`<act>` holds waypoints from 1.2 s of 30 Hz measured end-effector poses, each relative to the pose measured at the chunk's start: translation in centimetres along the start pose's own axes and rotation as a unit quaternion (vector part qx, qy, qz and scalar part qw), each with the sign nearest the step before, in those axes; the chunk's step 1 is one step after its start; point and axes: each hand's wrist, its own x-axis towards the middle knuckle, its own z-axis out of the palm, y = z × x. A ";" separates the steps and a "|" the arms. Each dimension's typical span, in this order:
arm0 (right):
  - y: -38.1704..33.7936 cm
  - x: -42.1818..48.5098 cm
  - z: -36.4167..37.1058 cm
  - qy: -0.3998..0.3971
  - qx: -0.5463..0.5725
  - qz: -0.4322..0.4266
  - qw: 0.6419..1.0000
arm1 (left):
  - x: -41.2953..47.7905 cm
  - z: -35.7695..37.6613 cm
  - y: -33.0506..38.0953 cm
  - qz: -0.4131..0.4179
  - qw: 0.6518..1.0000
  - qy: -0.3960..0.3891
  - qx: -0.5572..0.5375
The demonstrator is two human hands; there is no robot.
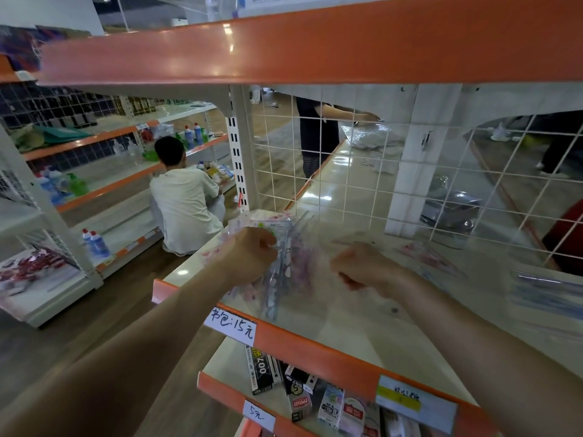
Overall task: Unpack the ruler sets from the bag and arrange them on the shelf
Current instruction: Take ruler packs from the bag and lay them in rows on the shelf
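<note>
Left hand point(252, 255): a bundle of clear-packed ruler sets point(279, 279) is being gripped over the left front corner of the orange-edged shelf point(362, 313).
Right hand point(362, 268): fingers are being held curled just beside the bundle; whether anything is being pinched cannot be told.
Farther right: a loose ruler set point(432, 258) is being displayed flat.

Entry is from the front, between the orange upper shelf edge point(315, 48) across the top of the frame and the orange front lip point(315, 345) below centre. The wire mesh back point(347, 171) closes the rear, and a white upright point(238, 146) bounds the left. Bare shelf board point(410, 335) lies open at lower centre. Ruler sets point(279, 279) gripped in the left hand point(249, 253) take up the left part, and loose packets point(429, 257) (blurred, clear plastic) lie at right centre.
</note>
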 end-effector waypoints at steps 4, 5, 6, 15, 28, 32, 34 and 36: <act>-0.3 -1.8 -1.1 -0.019 0.080 -0.033 0.996 | 0.6 0.7 1.1 -0.085 0.980 -0.024 -0.177; -0.4 -2.1 -1.1 -0.026 0.080 -0.040 0.996 | 0.6 0.7 1.3 -0.115 0.959 -0.046 -0.253; -0.6 -2.4 -1.0 -0.036 0.078 -0.046 0.995 | 0.6 0.7 1.4 -0.138 0.935 -0.070 -0.319; -2.8 -3.1 2.9 -0.125 0.022 -0.090 0.988 | -0.5 -0.9 0.2 -0.156 0.849 -0.047 -0.504; -3.2 -3.5 8.0 -0.118 -0.120 -0.018 0.986 | -1.7 -2.4 -2.9 -0.210 0.844 0.018 -0.492; -2.8 -3.9 7.4 -0.111 -0.066 0.008 0.992 | -1.5 -2.1 -2.7 -0.212 0.837 0.006 -0.504; -2.8 -3.9 7.4 -0.108 -0.048 0.016 0.993 | -1.2 -1.7 -2.5 -0.219 0.835 0.002 -0.505; -3.0 -3.9 7.7 -0.118 -0.031 0.024 0.992 | -1.1 -1.3 -2.4 -0.226 0.836 -0.009 -0.501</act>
